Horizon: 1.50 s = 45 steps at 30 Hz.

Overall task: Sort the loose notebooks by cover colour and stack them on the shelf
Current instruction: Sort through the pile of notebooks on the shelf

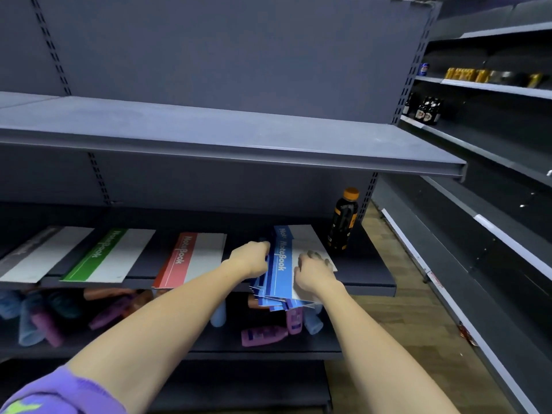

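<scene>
A pile of blue-covered notebooks (279, 273) lies on the dark middle shelf (373, 282), its near ends hanging over the shelf's front edge. My left hand (249, 258) grips the pile's left edge with curled fingers. My right hand (313, 271) lies on the white part of the top cover, fingers bent over its right side. Further left on the same shelf lie a red notebook pile (191, 258), a green one (110, 253) and a grey one (38, 252), spaced apart in a row.
A dark bottle with an orange cap (343, 221) stands just right of the blue pile. An upper shelf (239, 144) juts out overhead. Purple and blue toiletry bottles (264, 336) lie on the shelf below. Another shelving run (478, 150) stands at right across a wooden floor.
</scene>
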Each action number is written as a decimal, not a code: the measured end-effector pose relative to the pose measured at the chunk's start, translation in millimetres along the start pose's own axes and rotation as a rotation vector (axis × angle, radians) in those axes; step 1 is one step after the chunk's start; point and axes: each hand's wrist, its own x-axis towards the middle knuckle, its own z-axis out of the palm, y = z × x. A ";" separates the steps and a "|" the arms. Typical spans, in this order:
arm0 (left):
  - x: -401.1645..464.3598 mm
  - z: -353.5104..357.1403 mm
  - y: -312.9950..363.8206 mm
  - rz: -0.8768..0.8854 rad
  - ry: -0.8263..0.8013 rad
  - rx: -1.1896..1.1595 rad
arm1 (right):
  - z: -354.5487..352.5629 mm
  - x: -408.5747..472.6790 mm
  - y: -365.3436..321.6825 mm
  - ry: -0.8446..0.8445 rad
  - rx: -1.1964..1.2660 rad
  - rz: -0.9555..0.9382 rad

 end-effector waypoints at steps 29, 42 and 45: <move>-210.1 -54.9 -316.0 -0.256 0.169 -0.033 | 75.1 -74.6 -370.0 -0.050 0.120 -0.436; -412.2 -56.8 -512.7 -0.637 0.213 0.050 | 167.8 -142.1 -607.0 -0.193 0.118 -0.746; -440.4 -57.1 -543.7 -0.710 0.195 0.087 | 182.7 -150.5 -640.8 -0.216 0.107 -0.788</move>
